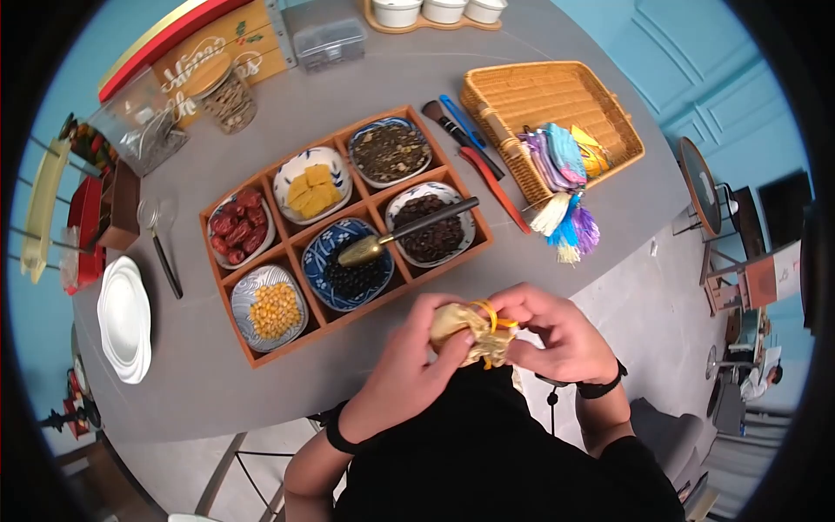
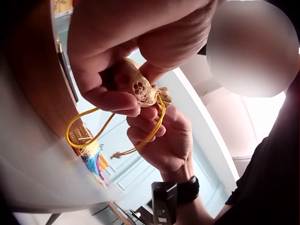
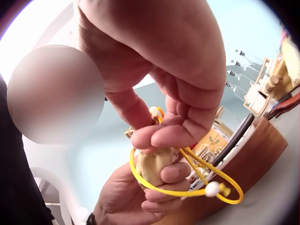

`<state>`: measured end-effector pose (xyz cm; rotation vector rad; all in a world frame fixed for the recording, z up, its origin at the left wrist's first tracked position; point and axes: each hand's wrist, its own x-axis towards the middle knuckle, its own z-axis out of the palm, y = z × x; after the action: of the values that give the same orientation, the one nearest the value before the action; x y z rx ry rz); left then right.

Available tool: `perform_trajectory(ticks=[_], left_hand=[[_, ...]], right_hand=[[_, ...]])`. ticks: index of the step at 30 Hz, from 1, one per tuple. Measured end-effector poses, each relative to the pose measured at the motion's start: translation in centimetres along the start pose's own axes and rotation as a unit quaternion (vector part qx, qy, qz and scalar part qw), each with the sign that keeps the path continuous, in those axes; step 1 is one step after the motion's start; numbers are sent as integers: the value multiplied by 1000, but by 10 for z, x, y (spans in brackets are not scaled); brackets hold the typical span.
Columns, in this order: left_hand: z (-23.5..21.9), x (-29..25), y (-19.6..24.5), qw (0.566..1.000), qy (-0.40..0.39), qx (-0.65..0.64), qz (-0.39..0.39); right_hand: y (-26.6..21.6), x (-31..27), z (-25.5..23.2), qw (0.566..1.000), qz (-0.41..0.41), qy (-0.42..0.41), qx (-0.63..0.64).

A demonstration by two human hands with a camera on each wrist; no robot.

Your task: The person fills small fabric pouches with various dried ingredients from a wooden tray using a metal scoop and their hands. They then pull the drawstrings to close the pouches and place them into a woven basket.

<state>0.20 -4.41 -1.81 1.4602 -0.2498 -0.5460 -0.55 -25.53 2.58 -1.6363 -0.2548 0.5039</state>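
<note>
A small gold drawstring pouch [image 1: 450,322] is held between both hands, close in front of the body near the table's edge. My left hand [image 1: 407,355] grips its rounded body, the thumb lying along the near side. At the gathered neck, my right hand [image 1: 561,341] pinches with thumb and fingers. Yellow cord [image 2: 157,124] loops out from the neck, and a white bead [image 3: 212,189] sits near one cord end in the right wrist view. A brown printed pattern [image 2: 139,89] shows on the cloth. The pouch's contents are hidden.
Beyond the hands, a divided wooden tray [image 1: 300,338] holds bowls of dried foods; a scoop [image 1: 364,250] lies across two. Further right are a red tool [image 1: 494,187], a brush [image 1: 444,120] and a wicker basket [image 1: 522,83] with tasselled pouches [image 1: 564,157]. White dishes [image 1: 124,317] stand left.
</note>
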Motion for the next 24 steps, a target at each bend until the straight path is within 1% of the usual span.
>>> perform_trajectory(ticks=[1,3,4,5,7,8,9,11,12,13,14,15,17,18,20,22,23,24], left_hand=[[2,0,4,1000,9,-2,-2],[4,0,11,991,73,106,46],[4,-1,9,977,126,152,83],[1,0,10,976,131,154,82],[-2,3,11,981,55,157,102],[-1,4,8,981,54,157,103],[0,6,3,985,45,136,101],[1,6,0,988,36,115,98],[-2,5,0,990,42,92,97],[-4,3,0,992,45,68,93],[-5,3,0,989,52,81,115],[-7,4,1,989,48,78,113],[-9,3,8,962,76,240,105],[-9,3,15,951,87,280,99],[-12,0,17,947,99,290,95],[-13,-2,17,944,109,299,91],[-12,-3,16,951,122,272,86],[-11,-3,15,956,136,245,82]], right_hand=[[0,-4,-2,1000,2,-9,1],[0,-9,-7,997,24,67,-23],[-2,-9,-6,994,13,96,-59],[-2,-4,-4,994,11,91,-58],[-3,2,1,984,-42,90,-150],[0,7,5,976,-55,82,-192],[1,11,7,976,-56,83,-193],[4,16,8,975,-81,43,-202],[9,17,8,985,-51,34,-163],[12,18,10,985,-47,38,-162],[15,21,12,982,-99,17,-157],[16,23,14,977,-152,-4,-152],[7,23,17,977,-137,5,-164],[6,23,17,978,-125,0,-166],[7,20,17,980,-110,-4,-166],[10,15,15,978,-100,19,-181],[10,17,13,978,-98,21,-181],[9,20,12,957,-156,11,-245]])
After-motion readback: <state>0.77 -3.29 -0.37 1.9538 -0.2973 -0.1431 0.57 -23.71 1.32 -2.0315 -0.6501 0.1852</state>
